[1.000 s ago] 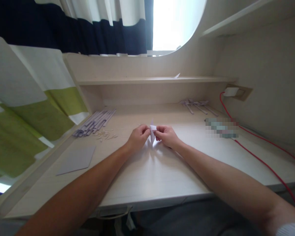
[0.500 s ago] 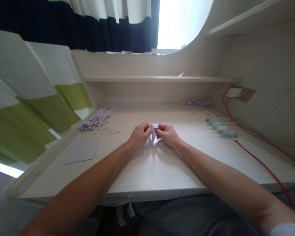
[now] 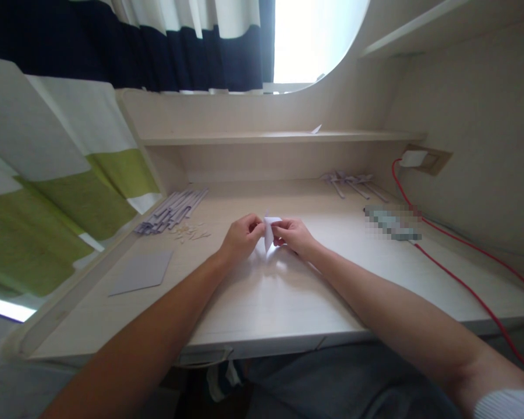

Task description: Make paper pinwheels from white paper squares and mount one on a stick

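A small piece of white paper, partly folded, is held upright just above the desk between my two hands. My left hand pinches its left side, fingers closed. From the other side my right hand grips a flap of the same paper between thumb and fingers. The fingertips hide part of the folds. To the left of my hands a flat stack of square paper lies on the desk. Beyond it are a pile of rolled paper sticks and a scatter of small pale wooden bits.
Paper pinwheel-like pieces on sticks lie at the back right. A blurred-out object and a red cable occupy the right side. A folded paper scrap sits on the shelf. Curtains hang at left.
The right-hand flap of the paper has swung out wider, showing more of its white face. Both hands keep their pinch. The whole view has shifted slightly.
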`<act>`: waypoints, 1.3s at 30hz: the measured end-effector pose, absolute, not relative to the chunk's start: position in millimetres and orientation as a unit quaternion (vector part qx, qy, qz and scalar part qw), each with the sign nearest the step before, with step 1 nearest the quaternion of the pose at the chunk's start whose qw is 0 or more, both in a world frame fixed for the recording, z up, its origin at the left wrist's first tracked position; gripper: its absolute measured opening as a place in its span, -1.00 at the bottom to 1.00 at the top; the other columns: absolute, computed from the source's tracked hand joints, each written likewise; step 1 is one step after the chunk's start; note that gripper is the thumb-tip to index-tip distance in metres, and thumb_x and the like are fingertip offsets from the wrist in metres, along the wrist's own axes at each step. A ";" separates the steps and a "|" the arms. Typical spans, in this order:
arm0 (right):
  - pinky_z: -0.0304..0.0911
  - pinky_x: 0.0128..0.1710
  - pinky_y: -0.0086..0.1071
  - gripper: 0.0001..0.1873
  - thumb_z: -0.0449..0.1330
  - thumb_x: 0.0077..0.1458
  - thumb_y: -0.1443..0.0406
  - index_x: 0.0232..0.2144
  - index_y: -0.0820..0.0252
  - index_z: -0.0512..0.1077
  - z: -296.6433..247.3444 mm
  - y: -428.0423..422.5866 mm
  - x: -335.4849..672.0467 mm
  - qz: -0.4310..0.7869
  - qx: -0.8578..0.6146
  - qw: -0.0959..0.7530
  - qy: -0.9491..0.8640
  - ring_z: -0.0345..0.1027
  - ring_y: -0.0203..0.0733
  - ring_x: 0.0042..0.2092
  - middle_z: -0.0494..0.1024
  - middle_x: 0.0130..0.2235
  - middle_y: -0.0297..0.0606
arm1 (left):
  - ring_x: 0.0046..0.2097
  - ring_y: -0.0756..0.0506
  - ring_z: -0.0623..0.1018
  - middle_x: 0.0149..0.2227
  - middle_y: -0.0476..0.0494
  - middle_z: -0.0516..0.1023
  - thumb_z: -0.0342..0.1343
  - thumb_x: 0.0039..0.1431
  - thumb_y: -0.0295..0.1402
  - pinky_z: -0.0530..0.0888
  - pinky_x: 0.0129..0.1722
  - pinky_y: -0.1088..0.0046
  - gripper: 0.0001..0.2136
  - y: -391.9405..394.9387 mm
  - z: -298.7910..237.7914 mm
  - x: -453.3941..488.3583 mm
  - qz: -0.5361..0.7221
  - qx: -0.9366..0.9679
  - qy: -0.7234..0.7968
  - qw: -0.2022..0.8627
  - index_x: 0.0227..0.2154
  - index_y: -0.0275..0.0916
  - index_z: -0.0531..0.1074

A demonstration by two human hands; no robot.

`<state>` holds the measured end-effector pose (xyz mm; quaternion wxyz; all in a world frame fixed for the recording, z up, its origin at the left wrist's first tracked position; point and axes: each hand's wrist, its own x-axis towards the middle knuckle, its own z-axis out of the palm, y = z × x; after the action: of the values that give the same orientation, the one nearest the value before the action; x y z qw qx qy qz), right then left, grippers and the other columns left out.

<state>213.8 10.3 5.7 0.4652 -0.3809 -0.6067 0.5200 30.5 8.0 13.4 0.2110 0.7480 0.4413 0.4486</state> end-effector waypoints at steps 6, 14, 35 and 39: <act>0.17 -0.50 -0.48 -0.59 0.45 -0.15 0.00 -0.45 0.21 0.53 3.4 12.3 215.0 0.579 -0.363 0.458 -0.568 0.27 -0.38 -0.53 0.47 -0.53 -0.38 | -0.46 -0.02 0.35 -0.52 0.05 0.40 0.15 0.18 -0.28 0.23 -0.42 0.44 -0.85 2.3 18.9 30.7 0.468 0.739 0.441 0.201 -0.46 -0.21 0.44; 0.10 -0.51 -0.46 -0.58 0.47 -0.18 0.02 -0.44 0.21 0.51 7.9 11.2 213.5 0.610 -0.337 0.459 -0.551 0.23 -0.39 -0.53 0.44 -0.51 -0.40 | -0.45 0.00 0.35 -0.51 0.07 0.37 0.18 0.12 -0.35 0.26 -0.43 0.46 -0.92 -1.7 23.5 28.0 0.510 0.720 0.425 0.204 -0.44 -0.21 0.42; 0.20 -0.47 -0.45 -0.79 0.32 -0.14 0.17 -0.47 0.22 0.58 8.8 11.3 212.8 0.578 -0.371 0.453 -0.568 0.32 -0.35 -0.52 0.53 -0.50 -0.34 | -0.40 -0.02 0.42 -0.44 -0.01 0.47 0.22 0.15 -0.36 0.33 -0.39 0.45 -0.92 5.9 18.9 24.2 0.507 0.748 0.402 0.147 -0.40 -0.23 0.57; 0.21 -0.48 -0.46 -0.78 0.30 -0.12 0.18 -0.44 0.23 0.58 11.9 8.9 212.0 0.569 -0.386 0.447 -0.572 0.41 -0.28 -0.45 0.54 -0.47 -0.30 | -0.39 -0.02 0.41 -0.44 0.00 0.44 0.21 0.16 -0.42 0.33 -0.35 0.43 -0.95 4.8 18.9 23.7 0.496 0.763 0.402 0.098 -0.40 -0.23 0.55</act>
<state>212.0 8.9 11.9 0.4469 -0.3864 -0.5717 0.5693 23.7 4.8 18.9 0.0981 0.7631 0.4022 0.4963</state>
